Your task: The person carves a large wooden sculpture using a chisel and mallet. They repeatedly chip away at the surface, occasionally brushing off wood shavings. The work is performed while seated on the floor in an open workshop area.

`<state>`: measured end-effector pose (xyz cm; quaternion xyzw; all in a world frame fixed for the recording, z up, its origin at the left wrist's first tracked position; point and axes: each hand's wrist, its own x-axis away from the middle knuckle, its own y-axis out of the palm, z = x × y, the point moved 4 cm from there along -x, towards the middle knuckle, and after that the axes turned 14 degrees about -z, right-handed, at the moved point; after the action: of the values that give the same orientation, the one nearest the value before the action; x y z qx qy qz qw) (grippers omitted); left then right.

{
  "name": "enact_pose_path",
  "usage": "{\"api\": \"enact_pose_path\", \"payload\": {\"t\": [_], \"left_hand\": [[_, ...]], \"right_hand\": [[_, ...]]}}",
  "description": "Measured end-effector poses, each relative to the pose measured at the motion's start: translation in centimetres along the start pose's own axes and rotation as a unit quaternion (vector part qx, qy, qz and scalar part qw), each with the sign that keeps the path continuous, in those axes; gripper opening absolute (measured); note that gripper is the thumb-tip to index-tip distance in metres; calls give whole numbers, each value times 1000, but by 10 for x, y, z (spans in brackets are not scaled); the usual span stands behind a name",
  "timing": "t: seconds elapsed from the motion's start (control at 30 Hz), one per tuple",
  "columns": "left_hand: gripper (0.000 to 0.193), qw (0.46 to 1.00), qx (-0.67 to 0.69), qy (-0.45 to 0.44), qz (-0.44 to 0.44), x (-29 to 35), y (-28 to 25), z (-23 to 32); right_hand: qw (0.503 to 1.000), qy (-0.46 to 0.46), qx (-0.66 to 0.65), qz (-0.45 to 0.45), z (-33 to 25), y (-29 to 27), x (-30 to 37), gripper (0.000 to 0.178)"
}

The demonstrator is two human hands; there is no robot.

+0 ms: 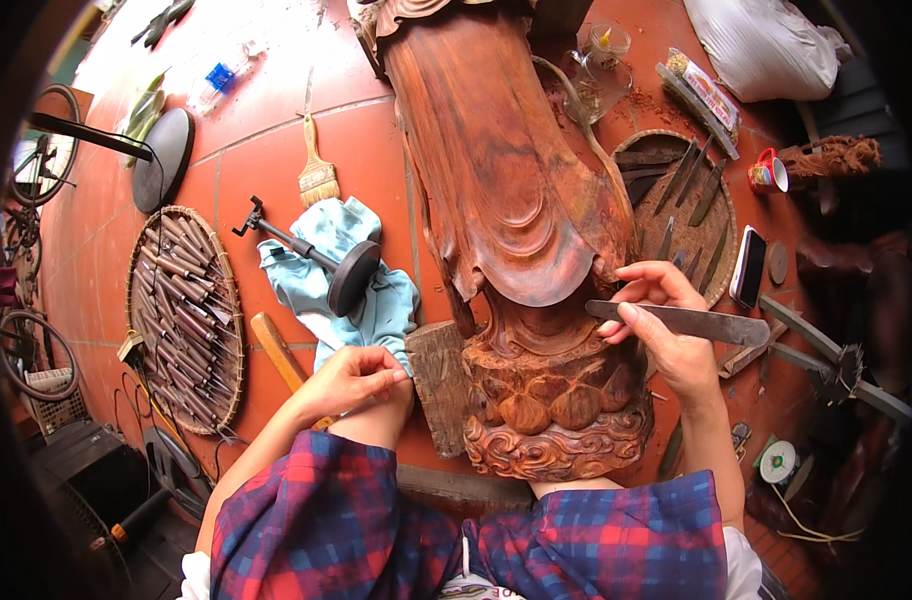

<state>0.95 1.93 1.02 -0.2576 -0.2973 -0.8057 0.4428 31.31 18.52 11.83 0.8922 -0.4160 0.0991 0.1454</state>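
Note:
A large carved wooden statue (506,170) lies lengthwise before me, its lower end with round petals and swirling scrolls close to my legs. My right hand (666,325) grips a flat grey metal file (691,322) between thumb and fingers. The file's left tip is beside the carved folds above the base; I cannot tell whether it touches the wood. On my left knee rests my left hand (361,380), its fingers curled and pinched together. Whatever they may hold is hidden. Left of the base stands a rough wooden block (436,388).
Left lie a round basket of chisels (186,320), a mallet handle (276,350), a pale blue cloth (396,285) under a black stand (354,278), and a brush (318,175). Right are a basket of files (711,215), a phone (748,266), a red mug (769,172) and a white sack (766,50).

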Motion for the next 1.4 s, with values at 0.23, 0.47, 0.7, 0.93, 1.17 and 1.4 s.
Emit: {"api": "enact_pose_path", "payload": {"t": [0.23,0.47,0.7,0.93,1.17,1.4], "left_hand": [[23,999,15,6,-38,-26,2,-49],[24,999,14,20,-41,-33,-8,-56],[26,999,13,39,-26,-48,-15,-83],[39,991,-128,33,11,-49,-16,-74],[34,985,-146,83,32,-26,-9,-42],[32,978,-168,106,66,-31,-16,-55]], "right_hand": [[996,-56,7,66,1,9,7,11],[903,-175,387,60,-5,30,-1,13],[900,-52,429,58,-9,44,-2,13],[911,-27,404,77,2,29,-6,16],[915,21,399,57,-4,42,-2,19],[908,17,412,76,10,18,-8,14]]}}
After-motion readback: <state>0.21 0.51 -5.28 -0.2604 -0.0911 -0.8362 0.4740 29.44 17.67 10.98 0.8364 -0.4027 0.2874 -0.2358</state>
